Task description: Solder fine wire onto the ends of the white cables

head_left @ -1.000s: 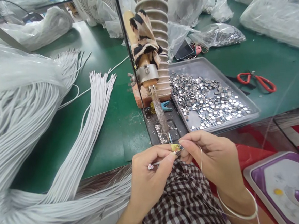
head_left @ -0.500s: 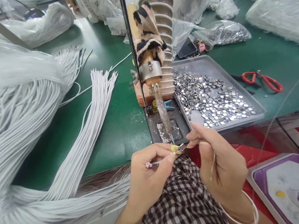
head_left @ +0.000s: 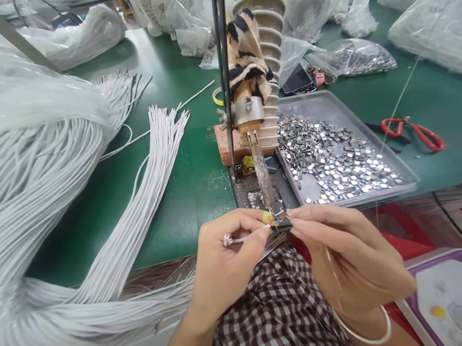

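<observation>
My left hand (head_left: 231, 252) pinches a white cable (head_left: 239, 240), with its coloured cores fanned at the fingertips. At those cores sits a small metal connector (head_left: 282, 215), just under the tip of the soldering iron (head_left: 261, 173), which is clamped pointing down. Yellow tape (head_left: 267, 218) shows at my left index fingertip. My right hand (head_left: 349, 249) is closed in a pinch on a thin solder wire (head_left: 290, 219), its end near the iron's tip. Whether the wire touches the tip is too small to tell.
A clear tray (head_left: 407, 179) of metal connectors stands right of the iron's stand (head_left: 289, 190). Red-handled pliers (head_left: 426, 135) lie beyond it. White cable bundles (head_left: 152, 173) cover the left. A ribbed hose (head_left: 261, 2) rises behind the iron, and a brick (head_left: 224, 144) supports it.
The right hand has moved in and its fingers have closed on the thin wire by the connector. The left hand has raised the cores and connector slightly to the iron's tip. The view has shifted.
</observation>
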Motion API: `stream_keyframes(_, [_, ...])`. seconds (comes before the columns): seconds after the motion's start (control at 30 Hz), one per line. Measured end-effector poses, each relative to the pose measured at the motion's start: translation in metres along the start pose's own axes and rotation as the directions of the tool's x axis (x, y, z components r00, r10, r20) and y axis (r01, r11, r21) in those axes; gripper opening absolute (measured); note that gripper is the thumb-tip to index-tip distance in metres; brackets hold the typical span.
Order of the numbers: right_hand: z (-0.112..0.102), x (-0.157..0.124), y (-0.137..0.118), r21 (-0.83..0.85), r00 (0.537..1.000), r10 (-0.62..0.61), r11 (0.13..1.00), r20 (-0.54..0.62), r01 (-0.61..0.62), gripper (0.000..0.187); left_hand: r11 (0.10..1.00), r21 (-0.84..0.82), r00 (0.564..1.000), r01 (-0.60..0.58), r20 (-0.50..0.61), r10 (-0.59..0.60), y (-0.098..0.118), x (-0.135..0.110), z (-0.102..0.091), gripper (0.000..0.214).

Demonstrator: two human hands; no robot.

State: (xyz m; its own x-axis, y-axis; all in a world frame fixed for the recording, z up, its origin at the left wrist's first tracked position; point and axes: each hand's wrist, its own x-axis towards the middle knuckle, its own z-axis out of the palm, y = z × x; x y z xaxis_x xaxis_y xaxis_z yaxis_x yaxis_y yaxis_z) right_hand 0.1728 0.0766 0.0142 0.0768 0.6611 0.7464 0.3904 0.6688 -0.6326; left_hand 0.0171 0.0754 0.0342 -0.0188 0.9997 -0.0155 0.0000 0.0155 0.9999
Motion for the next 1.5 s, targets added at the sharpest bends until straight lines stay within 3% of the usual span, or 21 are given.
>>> stream_keyframes(0.1, [-0.003, 0.0, 0.002, 0.063, 1.0, -0.004, 0.998, 0.004, 0.003, 0.047, 1.0, 0.008, 1.0, 0.005, 0.023, -0.005, 0.001, 0.002, -0.001, 0.018])
stream_keyframes(0.27, [-0.003, 0.002, -0.001, -0.015, 1.0, 0.002, 1.0, 0.013, -0.002, 0.039, 0.999, 0.042, 1.0, -0.015, 0.014, 0.015, 0.004, 0.004, -0.002, 0.019])
stream_keyframes(0.5, [0.004, 0.002, -0.002, -0.004, 1.0, 0.001, 1.0, 0.008, -0.001, 0.039, 0.997, 0.07, 1.0, -0.02, 0.007, 0.02, 0.008, 0.006, -0.003, 0.02])
stream_keyframes(0.83, [-0.006, -0.001, -0.002, -0.001, 0.998, 0.028, 1.0, 0.055, -0.028, 0.036, 0.998, 0.068, 0.999, 0.009, 0.051, -0.013, 0.009, 0.005, -0.005, 0.019])
stream_keyframes(1.27, [0.014, 0.002, 0.005, 0.047, 0.997, 0.029, 0.999, -0.074, -0.026, 0.041, 0.976, -0.169, 0.991, 0.136, 0.041, -0.131, 0.008, 0.013, -0.006, 0.017])
stream_keyframes(1.5, [0.008, 0.001, 0.005, 0.07, 0.999, 0.032, 0.997, 0.001, -0.032, 0.032, 0.993, -0.062, 0.992, 0.105, 0.071, -0.101, 0.007, 0.008, -0.008, 0.017])
